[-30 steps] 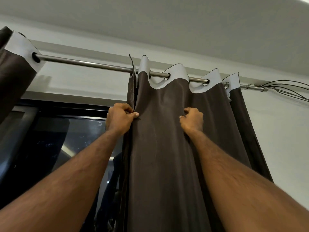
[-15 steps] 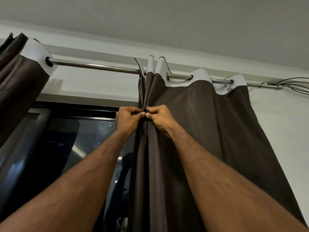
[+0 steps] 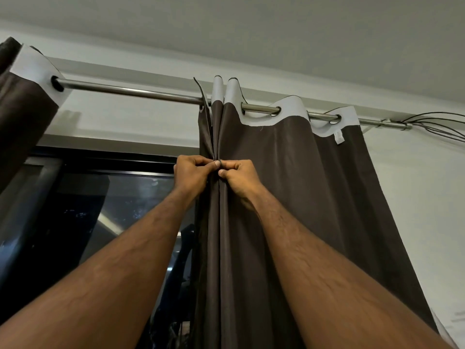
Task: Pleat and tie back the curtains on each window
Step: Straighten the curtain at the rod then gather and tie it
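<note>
- Since a second ago my right hand [image 3: 239, 176] has crossed leftward with its fold of the brown curtain [image 3: 289, 197] and now meets my left hand [image 3: 192, 173]; what hung as one wide panel between them is gathered into narrow pleats.
- Both hands are clamped on cloth: my left pinches the stacked folds between thumb and curled fingers, and my right pinches the newest fold, knuckles almost touching the left's.
- My curtain hangs straight down from the rod [image 3: 141, 93], which runs above both hands, so the pleats' long axis is vertical and passes between my fists.
- To the right of my right hand, the ungathered cloth spreads wide, with two eyelets [image 3: 275, 110] strung apart on the rod above it.
- That is the relation my next move turns on, I judge: the loose cloth lies rightward, nearer my right hand, so my left should take the whole stack while my right reaches out for the next fold.
- Far to the left of my left hand, the other curtain [image 3: 22, 109] is bunched at the rod's end, beyond the dark window [image 3: 100, 197].
- Tying back comes later.
</note>
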### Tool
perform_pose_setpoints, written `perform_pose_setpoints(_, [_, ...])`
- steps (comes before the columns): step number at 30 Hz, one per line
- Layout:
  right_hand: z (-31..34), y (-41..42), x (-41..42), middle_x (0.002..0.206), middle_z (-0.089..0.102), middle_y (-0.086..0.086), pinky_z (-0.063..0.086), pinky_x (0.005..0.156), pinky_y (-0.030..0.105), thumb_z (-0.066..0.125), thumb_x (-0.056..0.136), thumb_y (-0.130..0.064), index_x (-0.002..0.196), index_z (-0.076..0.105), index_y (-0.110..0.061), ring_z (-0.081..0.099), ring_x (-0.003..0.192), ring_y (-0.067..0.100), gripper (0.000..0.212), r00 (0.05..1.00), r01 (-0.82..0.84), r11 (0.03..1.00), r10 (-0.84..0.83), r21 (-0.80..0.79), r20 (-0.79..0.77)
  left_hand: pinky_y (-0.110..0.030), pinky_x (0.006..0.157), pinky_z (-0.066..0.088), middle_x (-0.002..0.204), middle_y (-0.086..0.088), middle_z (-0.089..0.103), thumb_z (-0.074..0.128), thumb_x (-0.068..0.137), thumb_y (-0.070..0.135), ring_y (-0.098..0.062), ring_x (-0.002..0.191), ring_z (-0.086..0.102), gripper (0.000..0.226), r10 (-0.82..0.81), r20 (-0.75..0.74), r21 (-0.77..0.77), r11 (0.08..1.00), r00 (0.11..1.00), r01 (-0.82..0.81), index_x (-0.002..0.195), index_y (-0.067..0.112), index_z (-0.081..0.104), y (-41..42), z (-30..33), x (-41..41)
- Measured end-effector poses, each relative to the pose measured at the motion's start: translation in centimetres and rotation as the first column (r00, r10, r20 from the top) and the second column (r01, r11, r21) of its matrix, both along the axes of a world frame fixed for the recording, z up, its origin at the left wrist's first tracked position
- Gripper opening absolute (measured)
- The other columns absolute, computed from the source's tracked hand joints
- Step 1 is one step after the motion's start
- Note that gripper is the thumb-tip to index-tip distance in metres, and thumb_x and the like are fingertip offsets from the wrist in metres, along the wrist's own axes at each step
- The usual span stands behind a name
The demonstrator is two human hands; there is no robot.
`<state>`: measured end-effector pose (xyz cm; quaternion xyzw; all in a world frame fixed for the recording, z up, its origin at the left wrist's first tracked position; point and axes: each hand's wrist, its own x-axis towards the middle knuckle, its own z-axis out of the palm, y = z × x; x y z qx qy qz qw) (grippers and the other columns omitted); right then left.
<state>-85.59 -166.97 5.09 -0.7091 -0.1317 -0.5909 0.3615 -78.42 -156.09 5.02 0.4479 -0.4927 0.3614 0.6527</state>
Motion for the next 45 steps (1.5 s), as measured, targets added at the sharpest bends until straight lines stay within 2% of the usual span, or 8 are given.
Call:
perform_pose_setpoints(6, [-1.2, -0.7, -1.6, 0.102, 0.077, 0.008, 0.053, 0.062, 0.030, 0.055, 0.083, 0.010, 0.105, 0.078, -0.018, 0.071, 0.091, 0.022, 0.042, 0.982, -0.034, 0.999, 0.029, -0.020, -0.188, -0.027, 0.066, 0.060, 0.085, -0.007, 0.074, 0.084, 0.080, 0.018, -0.018, 0.081, 0.073, 0.019, 0.066, -0.025, -0.015, 0.998, 0.997, -0.067, 0.095, 0.008, 0.077, -0.1, -0.2, -0.2])
perform_pose_setpoints(9, [-1.8, -3.6, -2.8, 0.102, 0.078, -0.003, 0.056, 0.086, 0.028, 0.062, 0.084, -0.002, 0.103, 0.080, -0.021, 0.070, 0.100, 0.011, 0.033, 0.970, 0.237, 0.971, -0.238, -0.033, -0.057, -0.038, 0.088, 0.060, 0.086, -0.006, 0.074, 0.083, 0.080, 0.013, -0.020, 0.088, 0.071, 0.015, 0.171, -0.048, -0.036, 0.984, 0.984, -0.173, 0.094, 0.008, 0.077, -0.5, 0.3, 0.1])
perform_pose_setpoints(15, [-2.4, -9.5, -7.6, 0.129, 0.056, 0.004, 0.037, 0.102, 0.050, 0.075, 0.084, -0.045, 0.115, 0.066, -0.027, 0.046, 0.127, 0.028, 0.037, 0.464, 0.834, 0.490, -0.872, 0.255, 0.160, -0.042, 0.087, 0.060, 0.082, -0.005, 0.074, 0.081, 0.080, 0.016, -0.022, 0.085, 0.071, 0.011, 0.233, -0.017, -0.047, 0.971, 0.972, -0.234, 0.090, 0.013, 0.078, -0.8, 0.6, 0.3])
perform_pose_setpoints(21, [-1.6, -11.8, -9.3, 0.142, 0.052, 0.010, 0.033, 0.109, 0.058, 0.083, 0.079, -0.048, 0.141, 0.047, -0.019, 0.045, 0.135, 0.032, 0.078, 0.575, 0.808, 0.543, -0.812, 0.230, -0.104, -0.041, 0.089, 0.060, 0.087, -0.005, 0.073, 0.081, 0.083, 0.016, -0.019, 0.085, 0.071, 0.019, 0.225, -0.018, -0.051, 0.973, 0.974, -0.225, 0.099, 0.009, 0.077, -1.1, 0.3, 0.3])
perform_pose_setpoints(29, [-1.2, -10.9, -7.5, 0.122, 0.067, 0.017, 0.049, 0.099, 0.036, 0.058, 0.097, -0.010, 0.121, 0.069, -0.009, 0.061, 0.118, 0.036, 0.026, 0.727, 0.659, 0.692, -0.687, 0.294, -0.012, -0.041, 0.090, 0.059, 0.091, -0.008, 0.075, 0.083, 0.082, 0.015, -0.019, 0.087, 0.071, 0.022, 0.237, 0.002, -0.028, 0.971, 0.972, -0.237, 0.101, 0.006, 0.078, -0.1, 0.3, 0.1])
perform_pose_setpoints(34, [-0.2, -6.4, -4.6, 0.129, 0.063, 0.015, 0.048, 0.101, 0.037, 0.062, 0.093, -0.009, 0.126, 0.064, -0.009, 0.059, 0.121, 0.035, 0.033, 0.798, 0.579, 0.745, -0.601, 0.331, -0.042, -0.041, 0.086, 0.061, 0.089, -0.007, 0.075, 0.082, 0.082, 0.014, -0.019, 0.084, 0.071, 0.018, 0.239, 0.014, -0.024, 0.971, 0.971, -0.238, 0.099, 0.008, 0.078, 0.1, 0.4, 0.1])
perform_pose_setpoints(39, [0.7, 2.4, 1.5, 0.137, 0.064, 0.008, 0.044, 0.108, 0.026, 0.059, 0.091, 0.002, 0.132, 0.066, -0.008, 0.056, 0.130, 0.020, 0.042, 0.976, 0.164, 0.964, -0.190, -0.211, -0.105, -0.044, 0.088, 0.060, 0.084, -0.008, 0.075, 0.079, 0.082, 0.007, -0.021, 0.085, 0.072, 0.013, 0.205, -0.031, -0.057, 0.977, 0.978, -0.206, 0.095, 0.008, 0.079, 1.3, 0.3, 1.8])
perform_pose_setpoints(45, [1.2, 2.6, 1.6, 0.142, 0.058, 0.005, 0.048, 0.077, 0.008, 0.051, 0.097, 0.011, 0.148, 0.048, -0.008, 0.056, 0.126, 0.017, 0.054, 0.974, -0.112, 0.968, 0.061, -0.226, -0.220, -0.029, 0.065, 0.062, 0.083, -0.008, 0.073, 0.075, 0.087, 0.004, -0.021, 0.077, 0.071, 0.008, 0.096, -0.022, 0.011, 0.995, 0.995, -0.096, 0.095, 0.008, 0.075, 5.5, -0.8, 3.7])
